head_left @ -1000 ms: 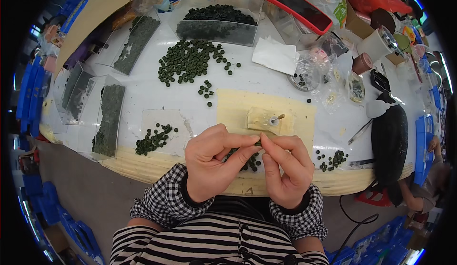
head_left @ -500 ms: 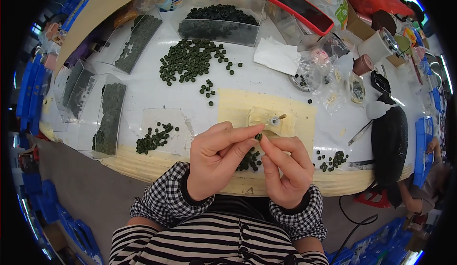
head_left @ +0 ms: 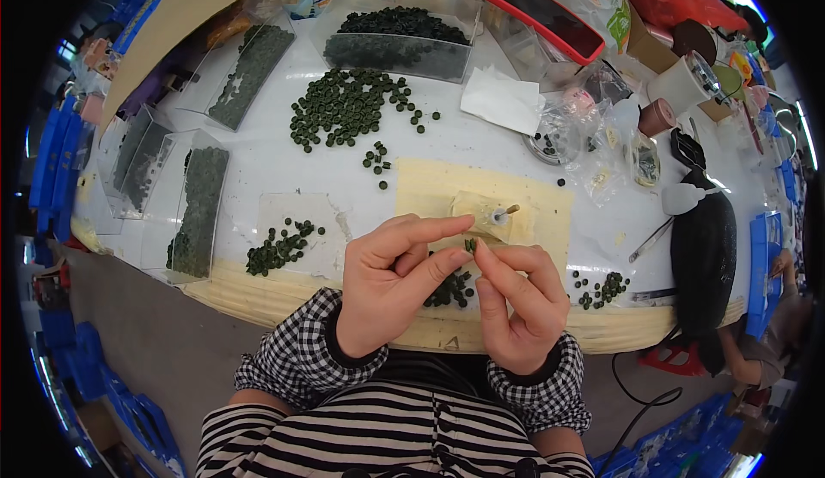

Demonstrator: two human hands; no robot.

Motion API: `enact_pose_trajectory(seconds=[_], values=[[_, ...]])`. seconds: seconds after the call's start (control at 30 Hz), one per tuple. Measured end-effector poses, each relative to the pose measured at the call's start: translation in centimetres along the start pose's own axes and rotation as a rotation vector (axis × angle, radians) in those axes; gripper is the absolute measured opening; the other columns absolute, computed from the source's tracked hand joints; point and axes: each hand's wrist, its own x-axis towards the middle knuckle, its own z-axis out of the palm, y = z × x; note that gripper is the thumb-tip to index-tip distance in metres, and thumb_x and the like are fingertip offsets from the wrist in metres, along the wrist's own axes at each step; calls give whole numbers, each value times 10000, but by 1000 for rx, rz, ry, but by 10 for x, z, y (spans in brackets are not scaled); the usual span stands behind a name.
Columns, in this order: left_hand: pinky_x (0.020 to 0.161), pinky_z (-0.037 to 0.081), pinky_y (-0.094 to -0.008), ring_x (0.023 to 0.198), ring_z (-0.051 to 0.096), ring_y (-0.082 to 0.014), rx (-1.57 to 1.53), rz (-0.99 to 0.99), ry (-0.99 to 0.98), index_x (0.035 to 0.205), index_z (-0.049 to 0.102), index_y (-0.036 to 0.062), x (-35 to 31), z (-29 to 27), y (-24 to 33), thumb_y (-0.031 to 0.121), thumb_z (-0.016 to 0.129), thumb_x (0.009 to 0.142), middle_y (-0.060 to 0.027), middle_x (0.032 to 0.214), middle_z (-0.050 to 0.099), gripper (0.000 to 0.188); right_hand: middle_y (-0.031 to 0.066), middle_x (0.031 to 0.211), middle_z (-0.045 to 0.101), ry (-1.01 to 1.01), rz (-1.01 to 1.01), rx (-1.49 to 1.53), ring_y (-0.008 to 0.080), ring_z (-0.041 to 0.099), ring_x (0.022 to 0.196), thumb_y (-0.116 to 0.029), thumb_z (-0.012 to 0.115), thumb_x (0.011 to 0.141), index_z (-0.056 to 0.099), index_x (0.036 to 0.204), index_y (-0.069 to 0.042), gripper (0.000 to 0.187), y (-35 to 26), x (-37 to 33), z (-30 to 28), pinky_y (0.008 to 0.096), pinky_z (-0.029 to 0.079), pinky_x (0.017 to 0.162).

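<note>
Between my fingertips, above the near edge of the yellow sheet, is a small dark green round piece [head_left: 470,244]. My left hand [head_left: 387,276] has its thumb tip against the piece, with the index finger stretched out above it. From the other side my right hand [head_left: 522,302] pinches at the piece with its index finger and thumb side; its other fingers are curled. A small pile of like pieces [head_left: 449,291] lies below, partly hidden by my hands. Just beyond my fingers a small upright peg with a brown tip [head_left: 511,209] stands on a yellowish block [head_left: 468,207].
More green pieces [head_left: 339,109] are heaped at the centre back, with smaller groups at left [head_left: 279,250] and right [head_left: 606,289]. Clear bins [head_left: 198,207] of pieces stand left and behind. A red-cased phone [head_left: 541,14], white tissue [head_left: 501,100], tweezers [head_left: 650,239] and black bag [head_left: 703,255] occupy the right.
My left index finger has lifted slightly off the piece, and more of the piece shows. My right hand has barely moved.
</note>
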Motion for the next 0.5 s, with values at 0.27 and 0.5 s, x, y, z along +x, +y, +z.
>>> enact_pose_trajectory(seconds=[0.27,0.5], values=[[524,259,-205,566,310,-36,36,96,32,1028,749,60,1,-1,-8,-12,751,791,67,615,343,247,98,899,636,-5,-1,-3,202,602,744,74,704,750,705,1104,9,360,0,0,0,275,492,647],[523,261,-207,573,317,-40,48,104,35,1022,755,65,1,-1,-8,-19,752,784,64,613,348,253,100,905,640,-1,5,-7,205,604,747,73,704,751,708,1098,7,353,-1,0,0,277,494,650]])
